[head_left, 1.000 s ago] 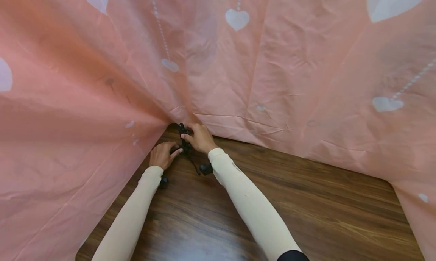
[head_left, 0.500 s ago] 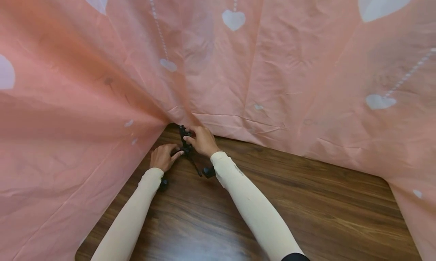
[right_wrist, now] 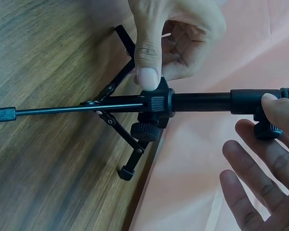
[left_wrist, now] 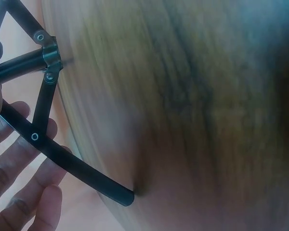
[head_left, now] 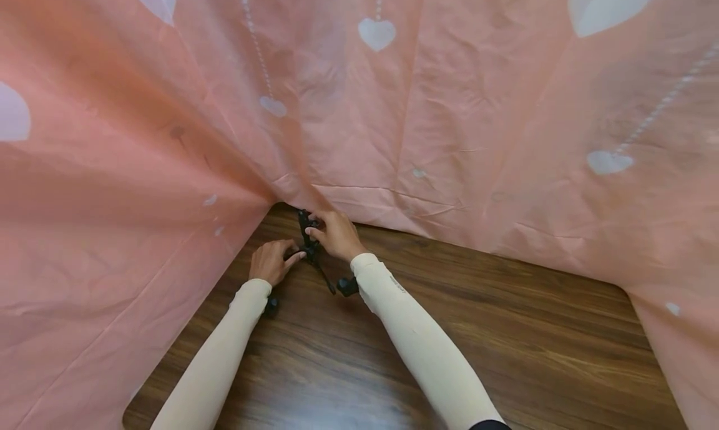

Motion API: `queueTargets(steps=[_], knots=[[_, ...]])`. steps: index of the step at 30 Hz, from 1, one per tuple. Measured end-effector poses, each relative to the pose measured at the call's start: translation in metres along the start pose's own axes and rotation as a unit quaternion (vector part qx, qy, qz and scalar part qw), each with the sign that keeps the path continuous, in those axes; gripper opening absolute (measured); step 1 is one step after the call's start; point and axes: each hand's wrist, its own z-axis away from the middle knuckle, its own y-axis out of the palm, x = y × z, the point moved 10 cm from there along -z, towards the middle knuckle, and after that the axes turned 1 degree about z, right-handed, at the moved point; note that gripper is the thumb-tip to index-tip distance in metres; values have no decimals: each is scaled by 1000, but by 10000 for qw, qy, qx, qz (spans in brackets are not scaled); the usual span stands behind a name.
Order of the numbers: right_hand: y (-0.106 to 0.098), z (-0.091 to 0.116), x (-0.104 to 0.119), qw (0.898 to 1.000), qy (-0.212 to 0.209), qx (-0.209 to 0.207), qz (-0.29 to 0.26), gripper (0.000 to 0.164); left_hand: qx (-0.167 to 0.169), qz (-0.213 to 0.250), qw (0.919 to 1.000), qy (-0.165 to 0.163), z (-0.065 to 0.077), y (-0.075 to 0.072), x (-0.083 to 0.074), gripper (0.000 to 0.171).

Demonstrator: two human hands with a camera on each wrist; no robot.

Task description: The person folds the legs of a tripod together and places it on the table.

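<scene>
A small black tripod stand (head_left: 304, 223) stands on the wooden floor near the drape's corner, its legs spread. In the right wrist view its tube (right_wrist: 200, 102) carries a collar and two knobs, the upper one a ribbed knob (right_wrist: 268, 130). My left hand (head_left: 271, 260) grips the collar, its thumb (right_wrist: 148, 72) pressed on top; in the left wrist view several of its fingers (left_wrist: 26, 178) lie behind a leg (left_wrist: 79, 171). With thumb and index finger, my right hand (head_left: 337, 235) pinches the upper tube by that knob, the other fingers spread apart.
A pink drape (head_left: 449, 118) printed with white hearts hangs on the left, back and right, its hem reaching the dark wooden floor (head_left: 427, 293). Black wrist devices, one a camera (head_left: 347, 286), sit below both cream sleeves.
The drape has shifted left in the head view. Both hands and the tripod stand sit slightly lower and further right there, with both holds kept.
</scene>
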Motion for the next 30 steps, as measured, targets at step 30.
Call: queueTargets(steps=[30], knots=[[-19,43,-10,9999,-37,-2,-115,32,15,78,9993,357,18,8,-40,25]])
